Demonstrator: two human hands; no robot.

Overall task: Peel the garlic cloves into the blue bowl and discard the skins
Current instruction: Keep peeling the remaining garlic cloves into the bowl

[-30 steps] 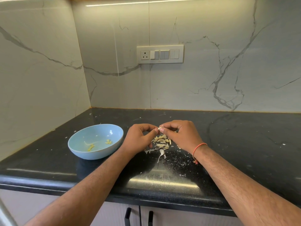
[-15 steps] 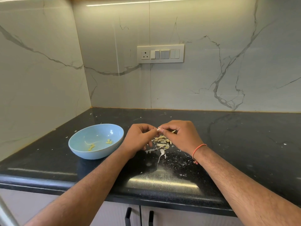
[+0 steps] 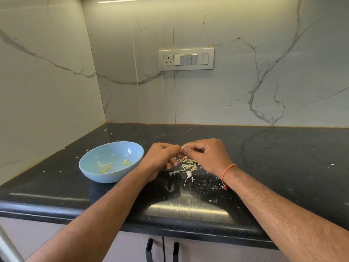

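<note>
Both hands met above skin pile [image 3: 188, 165]: left hand [image 3: 160, 159] and right hand [image 3: 205, 155] pinched garlic clove [image 3: 182, 149] between fingertips, likely so peelings dropped onto countertop [image 3: 273, 154]. Blue bowl [image 3: 111, 161] sat just left, within reach, holding few pieces.

No text, label, brand name, number or sign can be read anywhere in this view. The switch plate [image 3: 186, 59] on the wall has only plain rocker switches and one socket with three round holes, and no letters show on it. The blue bowl [image 3: 90, 172] has a plain surface without any print. The black counter [image 3: 283, 157] and the marble wall [image 3: 245, 91] carry only veins and specks, not writing.
</note>
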